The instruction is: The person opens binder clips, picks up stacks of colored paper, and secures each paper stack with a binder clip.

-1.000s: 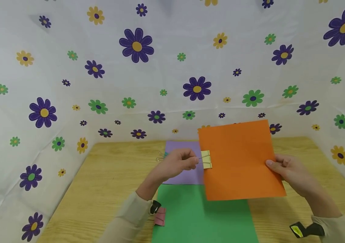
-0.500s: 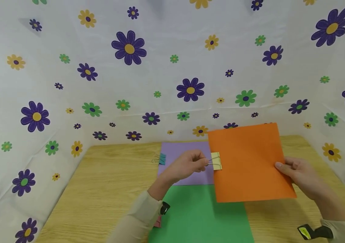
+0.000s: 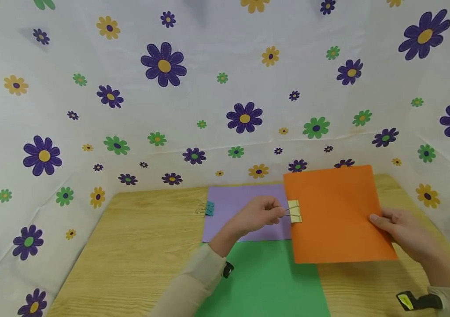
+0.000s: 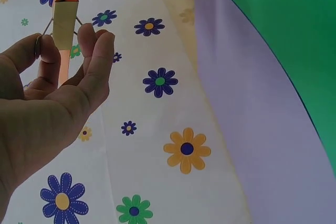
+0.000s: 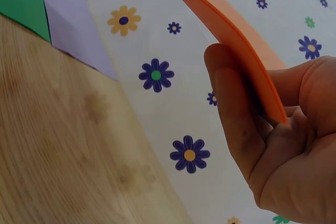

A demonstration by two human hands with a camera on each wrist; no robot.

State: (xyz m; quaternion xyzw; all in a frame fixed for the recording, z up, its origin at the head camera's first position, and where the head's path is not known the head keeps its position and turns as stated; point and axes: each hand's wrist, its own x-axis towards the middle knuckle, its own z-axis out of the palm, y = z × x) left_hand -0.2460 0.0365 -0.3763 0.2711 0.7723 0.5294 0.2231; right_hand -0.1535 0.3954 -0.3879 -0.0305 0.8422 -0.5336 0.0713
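Note:
An orange stack of paper (image 3: 337, 215) is held up above the table, tilted toward the head camera. On its left edge sits a yellow binder clip (image 3: 294, 211). My left hand (image 3: 258, 216) pinches the clip's wire handles between thumb and fingers, one handle on each side in the left wrist view, where the clip body (image 4: 64, 25) straddles the paper's edge. With the thumb in front and fingers behind, my right hand (image 3: 407, 233) grips the stack's right edge. The right wrist view shows that edge bending slightly (image 5: 231, 30).
On the wooden table (image 3: 138, 246) lie a purple sheet (image 3: 245, 193) at the back and a green sheet (image 3: 268, 277) in front of it. A teal binder clip (image 3: 209, 208) grips the purple sheet's left edge. A flower-printed cloth (image 3: 205, 97) walls in the table.
Both hands have carried the clipped orange stack rightward. The teal clip has come out from behind the left hand, while a pink clip on the green sheet is now covered by the left sleeve.

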